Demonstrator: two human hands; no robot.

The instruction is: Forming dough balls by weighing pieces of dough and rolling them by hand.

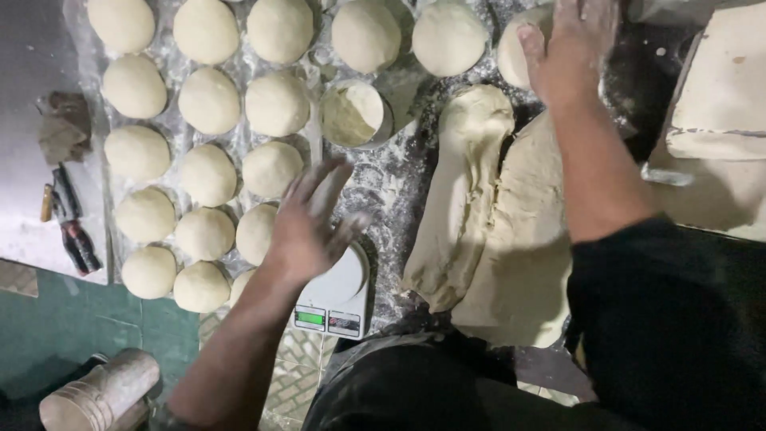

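My left hand (307,219) hovers with fingers spread over a small white kitchen scale (339,299), holding nothing. My right hand (570,44) reaches to the far right and rests on a round dough ball (515,52), fingers curved over it. Between my arms lies a long thick strip of dough (463,195) beside a large flat slab of dough (527,239). Several round dough balls (209,100) lie in rows on the floured surface at the left.
A small bowl of flour (353,113) stands among the balls. Clips or small tools (68,223) and a crumpled rag (64,124) lie at the left edge. More dough slabs (718,104) sit at the far right. A cylindrical container (100,395) stands below left.
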